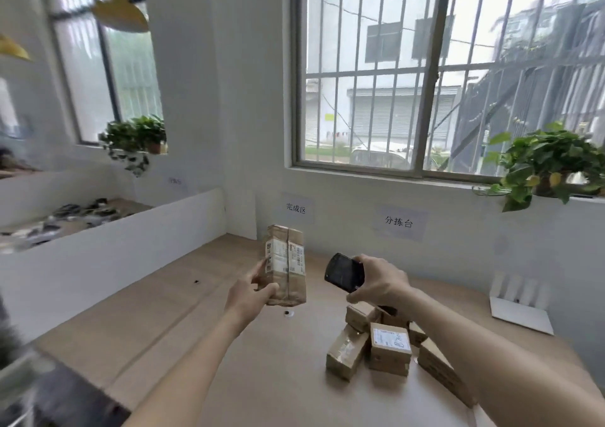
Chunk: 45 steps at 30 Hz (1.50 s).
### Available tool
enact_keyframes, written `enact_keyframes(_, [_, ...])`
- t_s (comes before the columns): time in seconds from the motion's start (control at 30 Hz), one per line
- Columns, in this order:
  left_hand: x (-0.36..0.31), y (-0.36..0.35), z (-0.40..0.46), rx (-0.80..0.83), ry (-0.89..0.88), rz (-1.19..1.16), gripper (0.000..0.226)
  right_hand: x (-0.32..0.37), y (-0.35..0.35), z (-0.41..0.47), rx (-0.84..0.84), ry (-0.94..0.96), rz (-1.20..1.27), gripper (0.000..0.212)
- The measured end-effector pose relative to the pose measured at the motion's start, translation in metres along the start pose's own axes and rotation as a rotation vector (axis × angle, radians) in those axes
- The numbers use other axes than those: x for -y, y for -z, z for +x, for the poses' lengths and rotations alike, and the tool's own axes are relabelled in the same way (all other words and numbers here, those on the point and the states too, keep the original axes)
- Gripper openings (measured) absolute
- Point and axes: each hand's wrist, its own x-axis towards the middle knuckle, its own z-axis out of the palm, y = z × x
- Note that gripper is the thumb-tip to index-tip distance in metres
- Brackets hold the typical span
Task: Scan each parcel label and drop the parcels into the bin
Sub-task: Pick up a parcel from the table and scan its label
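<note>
A tall brown cardboard parcel (288,262) with white labels on its front is held upright above the table by my left hand (250,295), which grips its lower left side. My right hand (379,280) holds a black handheld scanner (343,273) just to the right of the parcel, its dark face turned toward me. A pile of several small brown parcels (389,349) lies on the wooden table (170,321) below my right forearm; one on top shows a white label.
White wall signs hang behind the table. A white partition (114,246) runs along the left edge, with a cluttered table beyond it. A white stand (520,315) sits at the back right. Potted plants (543,164) stand on the window sills. A dark blurred object is at the bottom left.
</note>
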Motion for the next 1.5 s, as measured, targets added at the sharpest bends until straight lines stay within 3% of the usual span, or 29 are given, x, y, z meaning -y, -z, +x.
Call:
enact_keyframes(0.37, [0.056,0.269,-0.053,-0.251,0.096,0.009,0.066,0.308,-0.111,0.042,0.201,0.344,0.203,0.074])
enact_keyframes(0.53, [0.099,0.37,-0.085,-0.353,0.167,-0.053,0.048,0.427,-0.164,0.027,0.313,0.498,0.409,0.046])
enact_keyframes(0.63, [0.114,0.416,-0.107,-0.412,0.215,-0.096,0.043,0.489,-0.189,0.014,0.395,0.578,0.476,0.041])
enact_keyframes(0.83, [0.147,0.504,-0.151,-0.523,0.3,-0.099,0.053,0.59,-0.226,-0.004,0.516,0.702,0.529,0.059])
enact_keyframes(1.07, [0.194,0.583,-0.178,-0.583,0.317,0.106,0.109,0.679,-0.267,0.003,0.589,0.8,0.496,0.051])
enact_keyframes(1.17, [0.213,0.616,-0.177,-0.602,0.328,0.178,0.109,0.72,-0.289,0.013,0.624,0.832,0.481,0.06])
enact_keyframes(1.27, [0.236,0.653,-0.172,-0.614,0.347,0.2,0.09,0.761,-0.314,0.03,0.664,0.872,0.45,0.069])
enact_keyframes(1.43, [0.292,0.726,-0.153,-0.675,0.404,0.177,0.107,0.84,-0.356,0.069,0.762,0.957,0.392,0.068])
enact_keyframes(1.5, [0.305,0.745,-0.142,-0.691,0.442,0.161,0.087,0.87,-0.381,0.086,0.814,0.964,0.369,0.072])
